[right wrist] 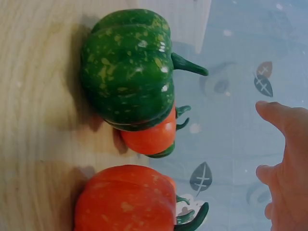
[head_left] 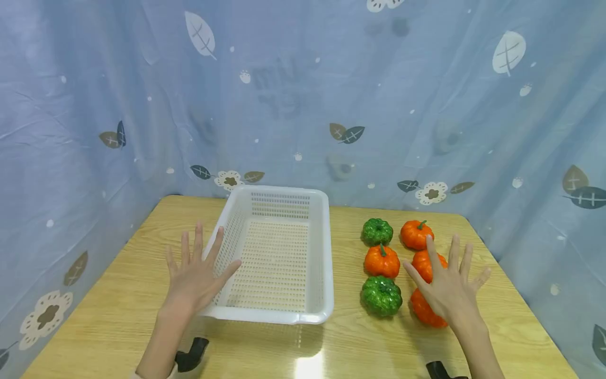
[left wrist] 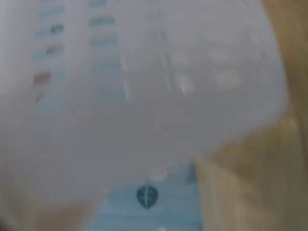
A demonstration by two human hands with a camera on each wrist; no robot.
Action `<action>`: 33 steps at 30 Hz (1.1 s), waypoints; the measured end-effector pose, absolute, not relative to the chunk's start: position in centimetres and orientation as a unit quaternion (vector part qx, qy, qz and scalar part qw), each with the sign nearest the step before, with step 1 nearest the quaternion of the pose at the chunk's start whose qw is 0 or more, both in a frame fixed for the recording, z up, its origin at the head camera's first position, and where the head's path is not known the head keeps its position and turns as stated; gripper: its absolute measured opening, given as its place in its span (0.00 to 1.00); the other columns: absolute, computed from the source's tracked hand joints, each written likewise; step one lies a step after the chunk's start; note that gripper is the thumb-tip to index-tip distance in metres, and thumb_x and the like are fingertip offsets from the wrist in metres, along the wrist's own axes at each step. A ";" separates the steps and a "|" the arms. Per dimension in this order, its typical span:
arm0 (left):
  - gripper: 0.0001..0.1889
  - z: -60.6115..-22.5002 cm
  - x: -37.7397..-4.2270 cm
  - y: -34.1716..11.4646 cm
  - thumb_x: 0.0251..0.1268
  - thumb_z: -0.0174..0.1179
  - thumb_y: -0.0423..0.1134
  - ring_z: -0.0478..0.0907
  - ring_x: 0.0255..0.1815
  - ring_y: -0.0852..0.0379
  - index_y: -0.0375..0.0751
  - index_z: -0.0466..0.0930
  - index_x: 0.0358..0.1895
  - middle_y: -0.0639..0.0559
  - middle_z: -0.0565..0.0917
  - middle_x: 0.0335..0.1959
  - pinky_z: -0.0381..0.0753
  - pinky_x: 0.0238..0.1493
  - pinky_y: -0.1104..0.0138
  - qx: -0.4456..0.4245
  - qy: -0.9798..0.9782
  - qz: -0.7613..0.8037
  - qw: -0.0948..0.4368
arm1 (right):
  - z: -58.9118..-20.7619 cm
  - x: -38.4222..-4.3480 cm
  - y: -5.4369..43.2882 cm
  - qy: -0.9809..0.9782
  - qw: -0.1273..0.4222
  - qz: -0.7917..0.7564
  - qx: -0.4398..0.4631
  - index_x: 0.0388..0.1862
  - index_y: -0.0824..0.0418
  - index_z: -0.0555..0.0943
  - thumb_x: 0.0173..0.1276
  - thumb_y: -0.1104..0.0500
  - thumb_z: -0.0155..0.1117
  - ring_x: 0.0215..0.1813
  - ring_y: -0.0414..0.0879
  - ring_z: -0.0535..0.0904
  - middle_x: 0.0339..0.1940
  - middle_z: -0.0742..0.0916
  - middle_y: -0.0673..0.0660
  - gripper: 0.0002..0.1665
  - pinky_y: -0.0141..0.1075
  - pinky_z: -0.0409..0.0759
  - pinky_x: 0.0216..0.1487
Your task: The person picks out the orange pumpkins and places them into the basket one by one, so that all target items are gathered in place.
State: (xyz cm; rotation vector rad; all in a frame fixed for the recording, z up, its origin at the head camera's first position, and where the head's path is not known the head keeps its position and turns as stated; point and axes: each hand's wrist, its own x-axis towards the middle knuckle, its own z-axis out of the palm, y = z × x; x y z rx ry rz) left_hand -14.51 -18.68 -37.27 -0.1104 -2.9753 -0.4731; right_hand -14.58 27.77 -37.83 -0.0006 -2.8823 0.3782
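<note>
My left hand [head_left: 191,281], fingers spread, hovers at the left rim of a white plastic basket [head_left: 326,252]; its thumb overlaps the basket in the head view. In the blurred left wrist view the basket's slotted wall [left wrist: 144,120] fills most of the picture. My right hand [head_left: 450,289], also spread and holding nothing, is over the right column of small pumpkins. That column has an orange pumpkin [head_left: 416,235] at the back and two more partly hidden by the hand. Beside it stand a green pumpkin [head_left: 377,231], an orange pumpkin [head_left: 382,261] and a nearer green pumpkin [head_left: 381,296].
The wooden table [head_left: 360,347] has a blue leaf-patterned curtain [head_left: 303,95] behind it and along both sides. The basket stands left of the pumpkins, with a strip of table between them. Black wrist straps [head_left: 191,355] show near the front.
</note>
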 end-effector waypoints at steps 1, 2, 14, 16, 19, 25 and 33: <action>0.44 -37.3 -14.2 -19.1 0.67 0.39 0.70 0.18 0.72 0.34 0.53 0.34 0.78 0.41 0.22 0.75 0.14 0.62 0.34 -0.034 -0.985 -0.155 0.065 | -37.9 -14.5 27.8 -0.985 0.119 0.128 0.001 0.79 0.49 0.37 0.70 0.30 0.41 0.70 0.65 0.15 0.74 0.28 0.66 0.49 0.79 0.18 0.51; 0.44 -37.4 -13.9 -19.6 0.67 0.38 0.70 0.18 0.72 0.34 0.53 0.34 0.78 0.41 0.21 0.75 0.14 0.61 0.33 -0.032 -0.985 -0.155 0.066 | -38.0 -14.4 27.8 -0.984 0.121 0.128 0.002 0.79 0.49 0.37 0.70 0.31 0.42 0.70 0.65 0.15 0.74 0.28 0.66 0.49 0.79 0.19 0.51; 0.39 -39.2 -11.1 -21.3 0.70 0.43 0.64 0.15 0.72 0.40 0.55 0.41 0.78 0.47 0.26 0.77 0.09 0.61 0.38 -0.060 -0.981 -0.169 0.079 | -39.9 -12.0 27.3 -0.985 0.119 0.123 0.003 0.79 0.52 0.42 0.70 0.32 0.47 0.71 0.64 0.16 0.74 0.28 0.65 0.49 0.81 0.24 0.51; 0.38 -39.4 -11.1 -21.3 0.70 0.44 0.63 0.20 0.74 0.37 0.53 0.46 0.77 0.44 0.31 0.78 0.14 0.63 0.35 -0.065 -0.979 -0.176 0.086 | -40.2 -11.7 27.2 -0.985 0.114 0.127 -0.001 0.79 0.52 0.42 0.70 0.33 0.47 0.71 0.65 0.16 0.74 0.29 0.65 0.49 0.80 0.22 0.52; 0.37 -39.7 -11.1 -21.3 0.70 0.47 0.61 0.33 0.74 0.31 0.49 0.51 0.76 0.41 0.42 0.78 0.32 0.65 0.30 -0.079 -0.974 -0.187 0.103 | -40.6 -11.5 27.4 -0.985 0.105 0.133 -0.006 0.79 0.52 0.42 0.70 0.33 0.47 0.71 0.67 0.17 0.74 0.29 0.68 0.49 0.79 0.20 0.52; 0.38 -40.5 -11.4 -21.4 0.70 0.53 0.54 0.51 0.72 0.34 0.42 0.51 0.76 0.44 0.50 0.77 0.58 0.64 0.37 -0.124 -0.953 -0.243 0.132 | -40.9 -11.5 27.9 -0.986 0.095 0.133 -0.012 0.79 0.53 0.42 0.69 0.32 0.48 0.70 0.71 0.19 0.73 0.30 0.71 0.50 0.81 0.23 0.51; 0.38 -41.3 -11.6 -21.5 0.70 0.55 0.48 0.50 0.75 0.42 0.40 0.47 0.76 0.46 0.49 0.77 0.42 0.72 0.73 -0.148 -0.937 -0.285 0.135 | -40.7 -12.0 29.5 -0.986 0.088 0.139 0.009 0.79 0.52 0.39 0.71 0.34 0.46 0.69 0.68 0.16 0.72 0.27 0.69 0.49 0.80 0.21 0.51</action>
